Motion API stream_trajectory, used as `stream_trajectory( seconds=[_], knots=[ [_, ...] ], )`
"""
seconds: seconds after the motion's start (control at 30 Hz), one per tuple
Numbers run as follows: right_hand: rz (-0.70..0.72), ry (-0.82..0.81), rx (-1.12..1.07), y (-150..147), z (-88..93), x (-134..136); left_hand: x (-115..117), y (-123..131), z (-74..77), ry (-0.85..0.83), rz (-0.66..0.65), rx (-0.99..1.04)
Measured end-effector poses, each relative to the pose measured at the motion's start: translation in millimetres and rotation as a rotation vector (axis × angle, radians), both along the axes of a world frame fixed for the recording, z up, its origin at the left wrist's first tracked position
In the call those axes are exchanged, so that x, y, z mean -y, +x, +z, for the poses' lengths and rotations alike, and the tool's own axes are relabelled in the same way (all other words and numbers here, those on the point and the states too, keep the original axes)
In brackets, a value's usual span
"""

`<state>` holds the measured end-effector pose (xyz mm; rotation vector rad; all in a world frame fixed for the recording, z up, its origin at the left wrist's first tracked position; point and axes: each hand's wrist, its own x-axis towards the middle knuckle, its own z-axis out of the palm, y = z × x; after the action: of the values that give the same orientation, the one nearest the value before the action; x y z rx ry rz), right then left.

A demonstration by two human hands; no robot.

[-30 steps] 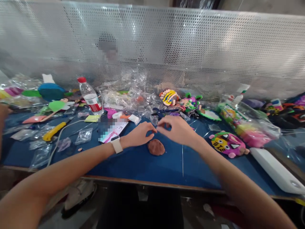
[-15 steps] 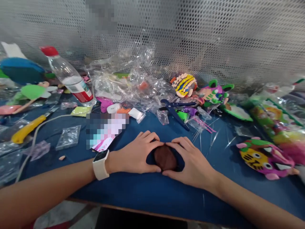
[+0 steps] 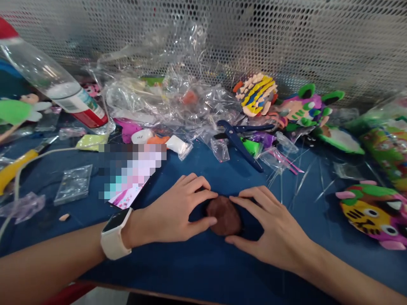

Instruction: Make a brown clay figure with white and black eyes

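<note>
A flattened, rounded lump of brown modelling clay [image 3: 225, 217] lies on the blue table between my two hands. My left hand [image 3: 181, 207], with a watch [image 3: 116, 233] on its wrist, curves around the clay's left side. Its thumb tip rests on the clay, and its index fingertip meets the upper edge. From the other side my right hand [image 3: 270, 226] cups the clay, index fingertip at the top edge and thumb at the bottom edge. Gaps show between both palms and the clay.
A phone [image 3: 136, 178] lies left of my hands, near a yellow utility knife [image 3: 19, 167] and a bottle [image 3: 60, 89]. Clear plastic wrap [image 3: 165, 106] is heaped behind. Blue pliers [image 3: 238, 142], a clay fish [image 3: 257, 94] and a clay-covered mask [image 3: 369, 214] are on the right.
My hands have drawn slightly apart around the clay, showing more of it. The clay looks a little wider and lower in view. The camera has moved closer to the table.
</note>
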<state>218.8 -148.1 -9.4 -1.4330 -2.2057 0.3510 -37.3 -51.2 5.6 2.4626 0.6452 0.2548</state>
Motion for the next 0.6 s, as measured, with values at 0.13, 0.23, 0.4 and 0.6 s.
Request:
stream_trajectory(
  seconds=[0.13,0.23,0.4,0.6],
  knots=[
    [0.005,-0.012,-0.004,1.5,0.3,0.8,-1.8,-0.1,0.6,-0.029,0.003,0.018],
    [0.007,-0.042,-0.006,0.8,1.4,0.6,-2.6,0.3,2.2,-0.038,-0.024,-0.003],
    [0.000,-0.098,-0.005,1.0,1.3,-1.0,-1.6,0.2,1.3,-0.024,-0.014,-0.007],
    [0.058,-0.114,0.049,0.2,-0.3,-6.5,0.8,1.6,-1.5,0.012,0.014,0.044]
  ],
)
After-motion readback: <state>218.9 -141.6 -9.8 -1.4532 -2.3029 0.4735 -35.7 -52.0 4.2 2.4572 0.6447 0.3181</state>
